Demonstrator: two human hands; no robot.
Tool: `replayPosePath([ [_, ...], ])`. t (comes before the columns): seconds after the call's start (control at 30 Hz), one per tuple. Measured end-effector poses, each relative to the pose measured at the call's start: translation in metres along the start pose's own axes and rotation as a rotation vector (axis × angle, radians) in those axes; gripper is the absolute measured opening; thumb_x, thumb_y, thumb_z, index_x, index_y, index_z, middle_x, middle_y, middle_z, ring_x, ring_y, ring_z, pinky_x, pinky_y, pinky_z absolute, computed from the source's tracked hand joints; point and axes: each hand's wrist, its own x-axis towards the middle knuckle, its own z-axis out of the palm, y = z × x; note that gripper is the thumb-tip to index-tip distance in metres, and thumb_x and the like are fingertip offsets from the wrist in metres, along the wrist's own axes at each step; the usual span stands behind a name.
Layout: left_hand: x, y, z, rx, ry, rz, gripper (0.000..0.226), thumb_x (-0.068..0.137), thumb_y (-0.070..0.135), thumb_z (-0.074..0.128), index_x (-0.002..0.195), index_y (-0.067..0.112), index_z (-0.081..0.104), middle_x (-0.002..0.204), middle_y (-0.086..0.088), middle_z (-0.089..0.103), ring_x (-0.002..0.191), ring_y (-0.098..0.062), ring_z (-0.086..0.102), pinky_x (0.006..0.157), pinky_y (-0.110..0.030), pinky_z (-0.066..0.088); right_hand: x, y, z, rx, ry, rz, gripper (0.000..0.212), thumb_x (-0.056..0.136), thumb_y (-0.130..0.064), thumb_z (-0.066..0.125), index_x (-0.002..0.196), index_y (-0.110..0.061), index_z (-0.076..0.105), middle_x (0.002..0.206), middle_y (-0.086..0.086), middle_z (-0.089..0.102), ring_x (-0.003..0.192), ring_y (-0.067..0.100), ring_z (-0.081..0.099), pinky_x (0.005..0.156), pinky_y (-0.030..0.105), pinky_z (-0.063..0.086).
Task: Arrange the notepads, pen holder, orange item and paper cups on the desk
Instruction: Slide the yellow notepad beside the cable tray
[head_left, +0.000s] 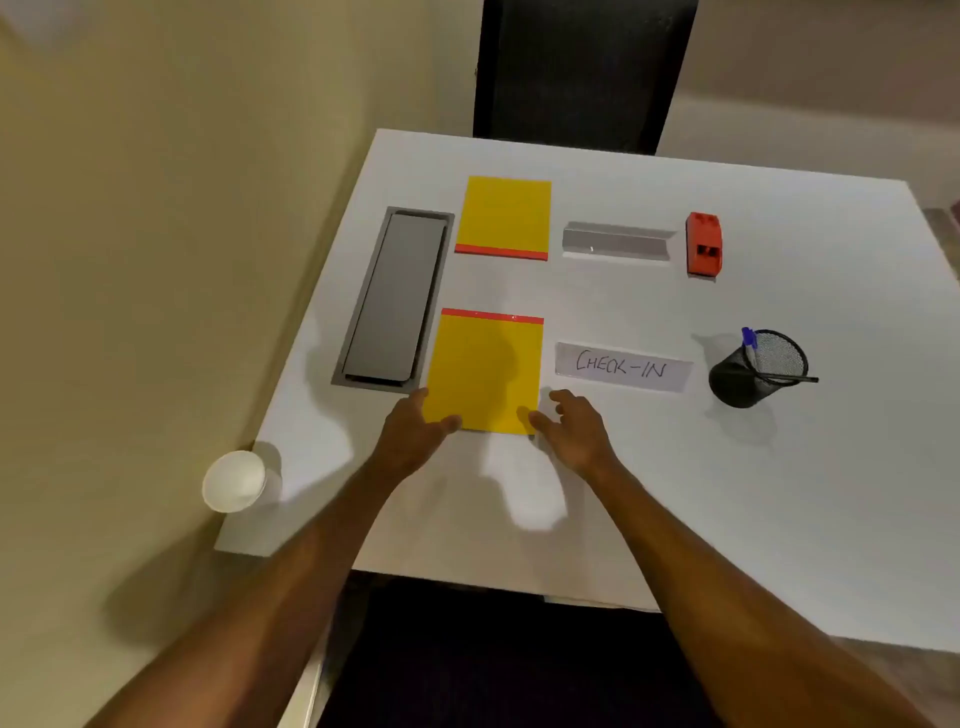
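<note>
Partly hidden, the nearer flat yellow notepad (488, 369) lay with corners under the loosely spread left hand (413, 436) and right hand (574, 431).

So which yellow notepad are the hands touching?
The near notepad, beside the CHECK-IN sign: the left hand and right hand touch its near corners. The far notepad lies untouched.

Left hand (415, 436) and right hand (571, 431) touch bottom corners of the near yellow notepad (485, 369).
</note>
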Motion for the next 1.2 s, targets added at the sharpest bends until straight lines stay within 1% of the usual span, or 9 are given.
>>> replayPosePath([
  [0.13,0.031,-0.007,0.007,-0.058,0.048,-0.125,0.074,0.082,0.028,0.077,0.143,0.002,0.043,0.14,-0.017,0.053,0.13,-0.034,0.049,0.102,-0.041,0.044,0.028,-0.005,0.012,0.121,0.075,0.16,0.058,0.096,-0.045,0.06,0.138,-0.005,0.053,0.137,0.014,0.058,0.129,0.03,0.052,0.106,0.037,0.039],
  [0.2,0.041,-0.007,0.009,-0.044,0.116,-0.13,0.058,0.081,0.021,0.078,0.126,-0.008,0.055,0.112,-0.014,0.062,0.112,-0.035,0.059,0.086,-0.036,0.048,0.04,-0.009,0.019,0.132,0.119,0.224,0.046,0.097,-0.044,0.058,0.117,-0.003,0.065,0.118,0.015,0.065,0.119,0.033,0.058,0.097,0.037,0.043],
  [0.27,0.048,-0.006,0.008,-0.044,0.143,-0.142,0.052,0.081,0.017,0.077,0.121,-0.01,0.058,0.111,-0.021,0.063,0.11,-0.034,0.06,0.088,-0.039,0.049,0.046,-0.014,0.023,0.16,0.182,0.278,0.039,0.095,-0.041,0.061,0.094,-0.002,0.068,0.093,0.013,0.066,0.102,0.034,0.065,0.083,0.037,0.046],
  [0.37,0.058,-0.011,0.006,-0.146,0.129,-0.206,0.032,0.079,0.014,0.079,0.104,0.001,0.063,0.098,-0.02,0.061,0.097,-0.031,0.06,0.08,-0.036,0.049,0.054,-0.017,0.028,0.186,0.217,0.356,0.037,0.09,-0.036,0.068,0.101,0.0,0.07,0.1,0.017,0.07,0.1,0.035,0.066,0.085,0.039,0.051],
  [0.53,0.076,-0.018,-0.006,-0.297,0.101,-0.333,0.036,0.082,0.002,0.075,0.116,-0.002,0.066,0.115,-0.02,0.065,0.111,-0.035,0.061,0.099,-0.042,0.051,0.066,-0.019,0.025,0.356,0.2,0.532,0.042,0.081,-0.022,0.079,0.111,0.004,0.065,0.106,0.021,0.068,0.096,0.036,0.069,0.083,0.046,0.059],
  [0.67,0.078,-0.02,-0.016,-0.288,0.079,-0.257,0.024,0.082,-0.006,0.07,0.105,0.004,0.068,0.106,-0.02,0.067,0.101,-0.033,0.064,0.097,-0.047,0.053,0.066,-0.014,0.022,0.432,0.16,0.522,0.006,0.076,0.001,0.071,0.073,-0.001,0.066,0.079,0.021,0.065,0.07,0.029,0.063,0.071,0.043,0.058],
  [0.8,0.071,-0.02,-0.035,-0.289,0.119,-0.178,0.02,0.081,-0.01,0.069,0.096,0.004,0.067,0.094,-0.015,0.066,0.085,-0.026,0.062,0.084,-0.043,0.058,0.055,-0.022,0.025,0.675,0.11,0.469,0.017,0.087,0.008,0.065,0.083,-0.009,0.067,0.082,0.015,0.065,0.071,0.027,0.06,0.075,0.043,0.057],
  [0.9,0.063,-0.019,-0.055,-0.277,0.189,-0.139,0.021,0.08,-0.013,0.069,0.093,0.003,0.067,0.089,-0.014,0.067,0.079,-0.025,0.062,0.07,-0.036,0.058,0.05,-0.037,0.03,0.705,0.062,0.393,0.021,0.087,0.011,0.062,0.088,-0.01,0.063,0.077,0.015,0.061,0.054,0.023,0.053,0.056,0.033,0.051],
  [1.2,0.051,-0.044,-0.134,0.09,0.28,-0.173,0.015,0.073,-0.007,0.068,0.086,-0.001,0.072,0.082,-0.013,0.067,0.079,-0.029,0.065,0.073,-0.039,0.058,0.047,-0.102,0.086,0.694,-0.084,0.277,0.043,0.091,0.014,0.051,0.11,-0.023,0.063,0.086,0.016,0.066,0.064,0.02,0.062,0.043,0.024,0.048],
])
